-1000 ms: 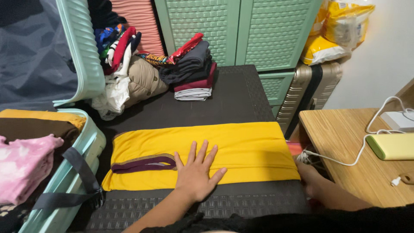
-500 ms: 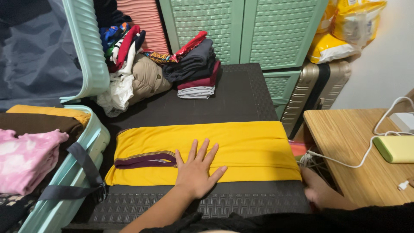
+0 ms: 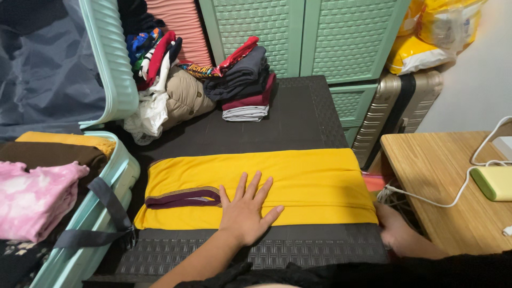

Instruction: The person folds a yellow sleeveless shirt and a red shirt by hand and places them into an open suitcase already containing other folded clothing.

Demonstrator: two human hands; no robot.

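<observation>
Soft folded yellow cloth (image 3: 298, 184) in the middle on a bumpy dark woven counter (image 3: 298, 114), left hand (image 3: 244, 210) flat on it, fingers spread, holding nothing, right hand (image 3: 397, 234) at the cloth's lower right corner, grip unclear

Green woven-panel cabinet (image 3: 304, 34), white wall (image 3: 474, 90), wooden side table (image 3: 442, 186), dark patterned surface (image 3: 288, 122)

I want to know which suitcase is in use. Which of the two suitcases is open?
The mint-green suitcase at the left is open, its lid raised and folded clothes inside. The beige suitcase by the green cabinet stands upright and closed.
</observation>
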